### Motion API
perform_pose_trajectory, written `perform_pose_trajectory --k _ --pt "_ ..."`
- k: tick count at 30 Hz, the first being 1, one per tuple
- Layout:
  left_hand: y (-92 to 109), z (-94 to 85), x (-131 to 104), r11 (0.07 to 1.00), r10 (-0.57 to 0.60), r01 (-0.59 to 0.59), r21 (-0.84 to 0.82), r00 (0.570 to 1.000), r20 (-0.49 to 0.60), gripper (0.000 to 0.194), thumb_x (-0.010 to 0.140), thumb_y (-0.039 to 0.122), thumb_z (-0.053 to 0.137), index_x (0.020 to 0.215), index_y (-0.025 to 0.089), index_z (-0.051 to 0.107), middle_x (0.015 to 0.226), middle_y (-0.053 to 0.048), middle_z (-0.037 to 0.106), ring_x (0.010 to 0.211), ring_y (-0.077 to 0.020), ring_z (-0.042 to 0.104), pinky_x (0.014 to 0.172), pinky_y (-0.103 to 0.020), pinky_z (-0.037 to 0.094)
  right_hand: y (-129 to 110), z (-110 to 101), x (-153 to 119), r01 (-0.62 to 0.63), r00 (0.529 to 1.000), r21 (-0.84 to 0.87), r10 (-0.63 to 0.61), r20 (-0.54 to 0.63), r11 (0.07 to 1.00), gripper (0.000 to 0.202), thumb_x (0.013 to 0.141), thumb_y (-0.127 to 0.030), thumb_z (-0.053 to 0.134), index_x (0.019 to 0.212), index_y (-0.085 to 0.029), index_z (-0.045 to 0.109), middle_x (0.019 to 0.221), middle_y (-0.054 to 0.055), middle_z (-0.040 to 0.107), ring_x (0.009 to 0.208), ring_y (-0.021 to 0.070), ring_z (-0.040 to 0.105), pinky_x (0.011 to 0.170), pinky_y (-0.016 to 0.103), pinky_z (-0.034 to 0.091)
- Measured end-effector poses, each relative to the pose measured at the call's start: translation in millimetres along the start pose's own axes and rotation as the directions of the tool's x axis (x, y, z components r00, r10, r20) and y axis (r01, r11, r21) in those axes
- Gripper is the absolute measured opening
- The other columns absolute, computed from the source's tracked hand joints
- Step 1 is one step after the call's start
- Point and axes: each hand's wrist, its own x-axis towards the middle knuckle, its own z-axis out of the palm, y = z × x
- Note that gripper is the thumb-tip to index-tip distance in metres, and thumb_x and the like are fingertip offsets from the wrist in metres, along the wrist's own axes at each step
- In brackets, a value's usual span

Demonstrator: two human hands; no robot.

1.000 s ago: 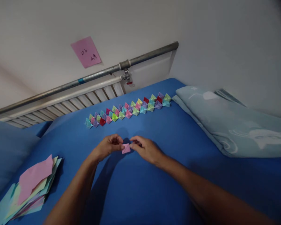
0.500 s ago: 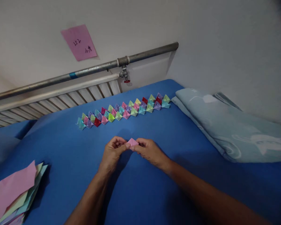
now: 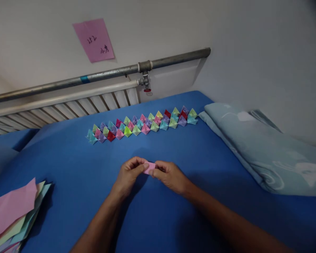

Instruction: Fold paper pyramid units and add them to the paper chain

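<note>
A small folded piece of pink paper (image 3: 150, 167) is pinched between my two hands over the blue sheet. My left hand (image 3: 130, 174) grips its left side, thumb on top and fingers curled behind. At the right side, my right hand (image 3: 170, 175) holds it between thumb and index finger. Beyond the hands, rows of folded paper pieces (image 3: 136, 130) in pink, green, purple, red, yellow and light blue stand side by side on the sheet.
A stack of coloured paper sheets (image 3: 13, 211) lies at the lower left. On the right is a folded pale green blanket (image 3: 252, 151). A white radiator (image 3: 94, 105) and a metal pipe (image 3: 110, 74) run along the wall, below a pink note (image 3: 94, 40).
The pink paper showed a pointed triangular top before; now it looks like a small flat rectangle between my fingers. Both hands still hold it, and the camera view has shifted slightly.
</note>
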Motion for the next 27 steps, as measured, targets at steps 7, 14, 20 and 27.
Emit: perform_pose_trajectory --k 7,14,20,27 --pt "5.3 -1.2 -5.5 0.998 -0.053 0.054 -0.024 0.996 0.065 0.022 0.060 0.031 0.081 0.069 0.016 0.068 0.059 0.000 0.064 0.057 -0.0104 0.055 0.062 -0.025 0.043 3.4 -1.2 0.7 0.090 0.996 -0.091 -0.091 -0.009 0.992 0.021 0.075 -0.033 0.052 0.060 -0.020 0.050 0.055 -0.006 0.041 0.053 0.0084 0.034 0.051 0.023 0.028" --pt "1.1 -3.2 -16.0 0.998 -0.046 0.047 -0.043 0.999 0.011 0.030 0.055 0.033 0.085 0.068 0.014 0.065 0.058 0.000 0.065 0.056 -0.0101 0.056 0.061 -0.025 0.044 3.9 6.9 3.9 0.015 1.000 0.089 -0.015 -0.006 0.996 0.018 0.074 -0.038 0.059 0.072 -0.021 0.054 0.056 -0.007 0.046 0.047 0.0076 0.038 0.047 0.022 0.028" --pt "-1.5 -13.3 -15.4 0.995 -0.079 0.086 -0.060 0.991 0.110 0.032 0.062 0.036 0.081 0.083 0.015 0.069 0.073 -0.002 0.070 0.068 -0.0131 0.062 0.071 -0.028 0.047 1.3 11.1 7.0 -0.007 0.999 0.091 0.011 -0.037 0.996 0.021 0.073 -0.040 0.059 0.068 -0.020 0.053 0.051 -0.008 0.045 0.044 0.0073 0.037 0.045 0.022 0.028" --pt "-4.9 -26.3 -11.6 0.999 0.007 -0.011 0.044 0.996 0.087 0.020 0.070 0.034 0.073 0.078 0.017 0.068 0.069 0.001 0.065 0.065 -0.0111 0.057 0.066 -0.026 0.044 -5.9 19.4 5.0 -0.036 0.999 0.016 0.036 -0.008 0.999 0.020 0.073 -0.039 0.061 0.071 -0.019 0.056 0.057 -0.007 0.046 0.050 0.0074 0.036 0.049 0.022 0.028"
